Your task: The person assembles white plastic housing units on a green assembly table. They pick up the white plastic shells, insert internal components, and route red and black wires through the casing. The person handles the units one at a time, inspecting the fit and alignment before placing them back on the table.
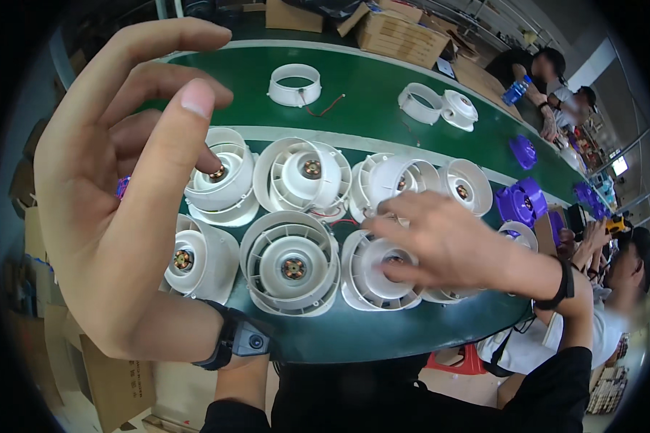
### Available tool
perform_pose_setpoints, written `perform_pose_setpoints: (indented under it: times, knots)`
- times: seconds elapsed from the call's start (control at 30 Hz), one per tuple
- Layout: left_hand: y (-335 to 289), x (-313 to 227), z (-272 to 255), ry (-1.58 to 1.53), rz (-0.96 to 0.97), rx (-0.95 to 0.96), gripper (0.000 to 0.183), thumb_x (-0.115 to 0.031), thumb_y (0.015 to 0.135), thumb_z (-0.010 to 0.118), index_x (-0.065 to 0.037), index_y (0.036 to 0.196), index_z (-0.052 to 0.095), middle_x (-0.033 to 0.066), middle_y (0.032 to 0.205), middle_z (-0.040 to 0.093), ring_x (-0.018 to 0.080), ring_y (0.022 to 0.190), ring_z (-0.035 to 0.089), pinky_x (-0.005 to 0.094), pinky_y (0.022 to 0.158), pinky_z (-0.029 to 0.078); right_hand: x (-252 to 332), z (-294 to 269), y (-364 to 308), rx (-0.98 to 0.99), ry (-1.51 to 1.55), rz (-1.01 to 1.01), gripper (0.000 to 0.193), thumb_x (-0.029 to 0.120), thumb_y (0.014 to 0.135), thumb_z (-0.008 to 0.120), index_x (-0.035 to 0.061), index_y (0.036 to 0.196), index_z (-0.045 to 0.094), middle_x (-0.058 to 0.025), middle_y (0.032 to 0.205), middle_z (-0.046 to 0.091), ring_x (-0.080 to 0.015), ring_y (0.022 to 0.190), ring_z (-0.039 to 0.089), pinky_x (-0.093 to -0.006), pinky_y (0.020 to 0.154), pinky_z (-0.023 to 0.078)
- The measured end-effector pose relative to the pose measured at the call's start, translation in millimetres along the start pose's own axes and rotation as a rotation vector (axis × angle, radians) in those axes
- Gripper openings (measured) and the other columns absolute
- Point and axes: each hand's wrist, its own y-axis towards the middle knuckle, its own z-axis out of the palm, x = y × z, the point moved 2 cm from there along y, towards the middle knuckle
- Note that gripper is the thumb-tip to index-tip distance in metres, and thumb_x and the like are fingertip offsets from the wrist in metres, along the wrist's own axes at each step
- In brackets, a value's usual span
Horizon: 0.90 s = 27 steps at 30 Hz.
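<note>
My left hand [115,195] is raised large on the left, fingers curved and thumb apart, with nothing visible in its grasp. One fingertip overlaps the copper-wound motor of a white round fan housing [220,191] in the back row; contact is unclear. My right hand [440,234], slightly blurred, reaches over another white housing [379,285] in the front row, thumb and fingers apart. More white housings stand between the hands, among them one with its motor facing up [290,263] and a back-row one with a tilted ring [303,173]. Thin red wires lie between them.
On the green table [383,72] a loose white ring [295,85] trails a wire; another ring [420,102] lies farther right. Purple housings [520,202] sit at the right, near co-workers. Cardboard boxes [401,36] stand beyond; a red stool [456,359] is below the edge.
</note>
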Motion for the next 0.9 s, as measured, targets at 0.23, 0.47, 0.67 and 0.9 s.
perform_pose_setpoints:
  times: [0.23, 0.47, 0.67, 0.9]
  knots:
    - [-7, -33, 7, -0.277, 0.074, -0.124, 0.028, -0.012, 0.102, 0.054, 0.001, 0.126, 0.064, 0.0121, 0.095, 0.070, 0.0077, 0.067, 0.059, 0.0214, 0.061, 0.046, 28, 61, -39, 0.002, -0.064, -0.094, 0.069, 0.054, 0.084, 0.072, 0.0194, 0.140, 0.053, -0.0207, 0.145, 0.046, -0.0447, 0.137, 0.042, -0.0561, 0.105, 0.042]
    - [-7, -42, 11, -0.432, 0.046, -0.221, 0.018, 0.000, 0.099, 0.054, 0.006, 0.112, 0.064, 0.0122, 0.083, 0.066, 0.0089, 0.065, 0.058, 0.0204, 0.058, 0.044, 26, 83, -51, -0.083, -0.035, -0.042, 0.076, 0.045, 0.076, 0.082, 0.0215, 0.141, 0.050, -0.0241, 0.143, 0.046, -0.0482, 0.132, 0.045, -0.0614, 0.102, 0.042]
    - [-7, -36, 7, -0.417, 0.085, -0.171, 0.018, -0.003, 0.102, 0.051, 0.005, 0.111, 0.064, 0.0110, 0.081, 0.067, 0.0082, 0.062, 0.057, 0.0194, 0.056, 0.043, 36, 87, -60, -0.078, 0.036, -0.163, 0.074, 0.043, 0.078, 0.081, 0.0229, 0.142, 0.050, -0.0249, 0.141, 0.045, -0.0476, 0.128, 0.046, -0.0588, 0.099, 0.046]
    - [-5, -35, 10, -0.397, 0.090, -0.167, 0.018, -0.004, 0.103, 0.050, 0.005, 0.111, 0.064, 0.0098, 0.080, 0.066, 0.0077, 0.061, 0.056, 0.0197, 0.055, 0.042, 31, 62, -75, -0.253, 0.407, -0.096, 0.059, 0.040, 0.080, 0.080, 0.0223, 0.133, 0.061, -0.0248, 0.140, 0.045, -0.0465, 0.125, 0.048, -0.0549, 0.092, 0.049]
